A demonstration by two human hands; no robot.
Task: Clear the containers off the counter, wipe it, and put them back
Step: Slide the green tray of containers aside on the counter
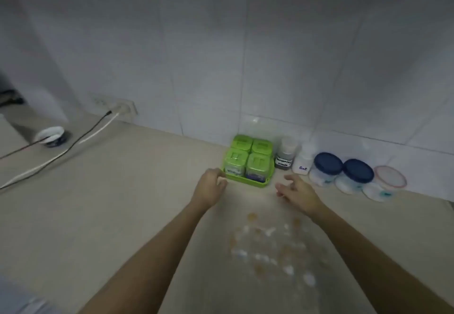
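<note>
Containers, green-lidded (248, 158): four, stood upright with lids up, two by two in a green tray (245, 183). The tray is near-square, with no clear long axis, and is set slightly askew to the tiled wall (221, 55) behind it, between and just beyond the two hands.

Left hand (210, 184): fingers are curled against the tray's left front corner; a grip cannot be confirmed through the blur.

Right hand (298, 190): held loosely spread, just off the tray's right front corner, nothing held.

Beyond and right of the right hand, a row is ranged along the wall: dark-filled jar (285, 156), bottle marked "Salt" (303, 160), two blue-lidded tubs (328, 166), red-rimmed tub (389, 178).

Orange and white spots (270, 247) are scattered on the bench (122, 190) between the forearms.
</note>
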